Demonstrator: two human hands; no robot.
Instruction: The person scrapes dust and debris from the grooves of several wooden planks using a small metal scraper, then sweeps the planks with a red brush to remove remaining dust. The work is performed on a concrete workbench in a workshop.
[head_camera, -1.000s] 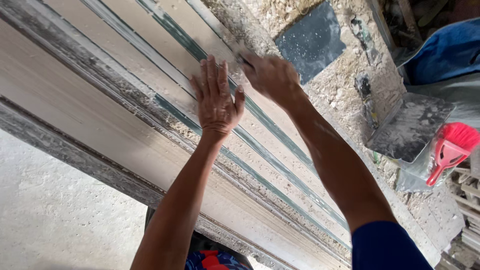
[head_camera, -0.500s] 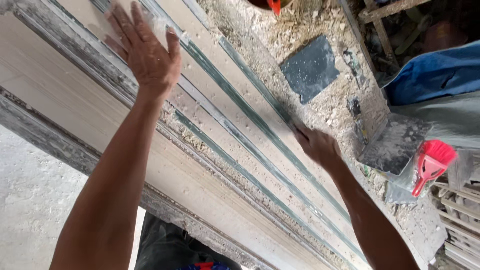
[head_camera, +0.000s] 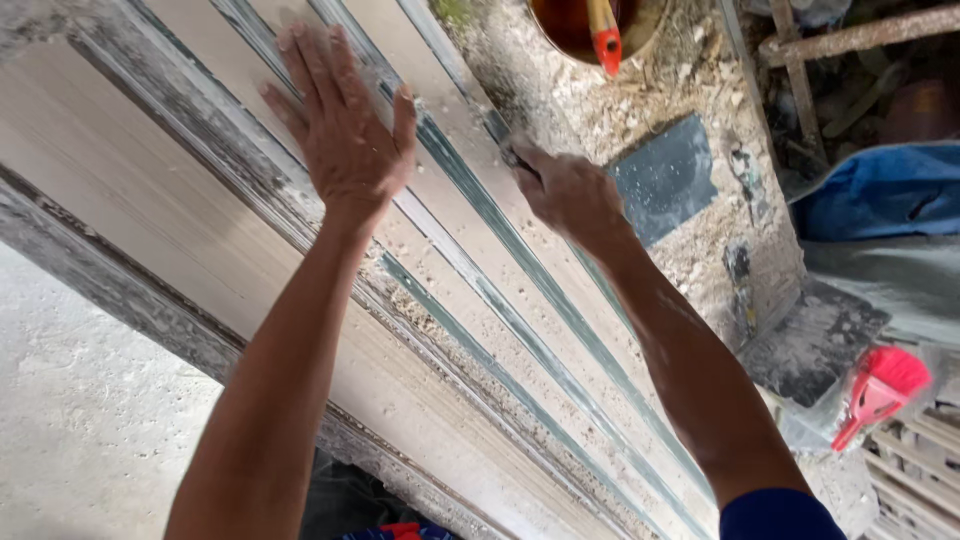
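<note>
Dusty floor, long tiles (head_camera: 200, 250) stacked aslant.
Your left hand (head_camera: 345, 135) lies flat and open, steadying them; your right hand (head_camera: 570, 195) curls shut at an edge, contents hidden.

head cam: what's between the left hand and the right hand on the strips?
In the head view, only pale tile strips and one dark blue-green gap line between them separate the left hand from the right hand; no tool lies there.

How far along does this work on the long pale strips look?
Looks done: several long pale strips lie side by side with greenish gaps between them. In hand: the left hand presses flat on one strip, while the right hand grips a small dark tool against a strip's edge. Left: gritty debris lies scattered over the strips. The red scoop lies unused at the right.
</note>
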